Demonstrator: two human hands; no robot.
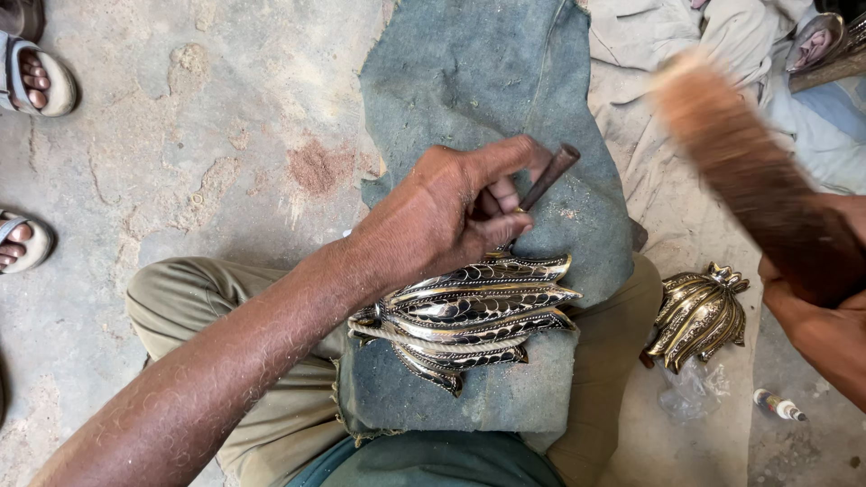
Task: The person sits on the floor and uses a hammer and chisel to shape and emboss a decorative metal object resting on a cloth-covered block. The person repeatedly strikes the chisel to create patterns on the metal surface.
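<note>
Head view, looking down at a lap covered by a grey-green cloth [505, 81]. Left hand [442, 212] with fingers pinched tight on a thin dark metal punch [550, 176], tip pressed down near the top edge of a shiny leaf-shaped metal piece [469, 316]. Metal piece lying flat on the near end of the cloth, across the knees. Right hand [812, 316] at the right side, fingers wrapped around a blurry brown wooden mallet [749, 171], lifted high above the cloth. Dark scale marks already over most of the leaves, so probably well along, with small touches left. Second golden leaf piece [699, 316] on the ground just past the right edge of the cloth. Sandalled feet [27, 77] far left.
</note>
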